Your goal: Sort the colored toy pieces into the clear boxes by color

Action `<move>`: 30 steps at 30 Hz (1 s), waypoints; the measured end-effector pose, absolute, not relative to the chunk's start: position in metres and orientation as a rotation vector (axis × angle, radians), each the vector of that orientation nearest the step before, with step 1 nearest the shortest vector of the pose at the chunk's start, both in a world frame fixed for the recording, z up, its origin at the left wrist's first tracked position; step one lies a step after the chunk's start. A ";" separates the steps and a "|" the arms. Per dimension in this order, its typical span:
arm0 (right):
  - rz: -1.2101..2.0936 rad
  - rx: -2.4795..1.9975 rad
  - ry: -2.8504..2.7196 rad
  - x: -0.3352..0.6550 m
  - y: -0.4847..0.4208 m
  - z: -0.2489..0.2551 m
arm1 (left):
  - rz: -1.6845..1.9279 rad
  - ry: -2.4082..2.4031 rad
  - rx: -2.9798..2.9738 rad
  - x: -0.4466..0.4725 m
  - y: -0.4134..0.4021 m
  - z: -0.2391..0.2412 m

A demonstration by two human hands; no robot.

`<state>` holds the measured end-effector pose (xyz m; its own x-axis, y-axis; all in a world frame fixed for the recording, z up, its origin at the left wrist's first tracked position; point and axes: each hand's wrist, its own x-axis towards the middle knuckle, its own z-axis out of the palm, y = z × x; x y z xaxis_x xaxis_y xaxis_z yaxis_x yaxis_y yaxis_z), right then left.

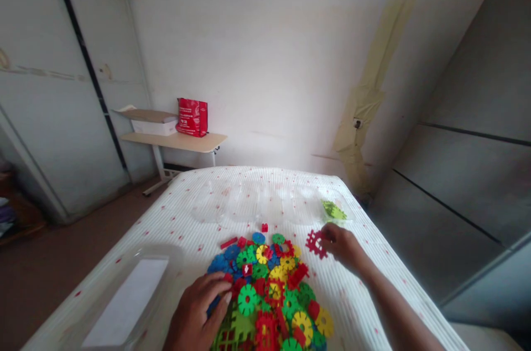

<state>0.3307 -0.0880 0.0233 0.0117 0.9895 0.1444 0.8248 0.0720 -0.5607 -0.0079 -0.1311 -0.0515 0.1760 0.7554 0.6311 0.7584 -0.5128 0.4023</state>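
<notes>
- Clear plastic box (pixel 124 301): lies flat at the lower left of the bench (pixel 186 218), which has a white striped cover with red flecks. A white panel shows through it. It is near my left hand and apart from it.
- Red bag (pixel 192 117): stands upright on a small stand (pixel 182 142) by the far wall, beside a flat white carton (pixel 154 127) and well apart from the bench.
- Left hand (pixel 194 312): palm down at the near left edge of the heap. The grip is curled, with fingertips (pixel 222 294) pressing on blue and red pieces. I cannot tell whether anything is actually held.
- Green grid piece (pixel 232 331): at the bottom edge of the heap, just beside my left hand and partly under other pieces.
- Heap of toy gears (pixel 269 290): red, yellow, green and blue toothed discs piled at the near middle of the bench, between my two hands.
- Clear tray (pixel 249 202): a row of see-through compartments lying across the bench beyond the heap.
- Small red block (pixel 264 227): alone between tray and heap.
- Red gear (pixel 315 243): pinched at its right edge in my right grip, held on edge just right of the heap.
- Right hand (pixel 342 246): thumb and fingers closed on the red gear.
- Green pieces (pixel 333 210): in the tray's right end, just beyond my right hand.
</notes>
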 end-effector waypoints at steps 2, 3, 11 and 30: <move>0.288 -1.792 -1.806 0.327 -0.073 0.040 | -1.274 -1.540 -2.412 -0.008 -0.132 -0.052; 0.221 -1.797 -1.772 0.326 -0.065 0.047 | -1.271 -1.536 -2.409 -0.009 -0.131 -0.053; 0.080 -1.795 -1.676 0.314 -0.022 0.052 | -1.208 -1.524 -2.434 -0.010 -0.130 -0.058; 0.629 -1.387 -2.247 0.294 -0.126 0.010 | -1.253 -1.560 -2.466 -0.007 -0.131 -0.056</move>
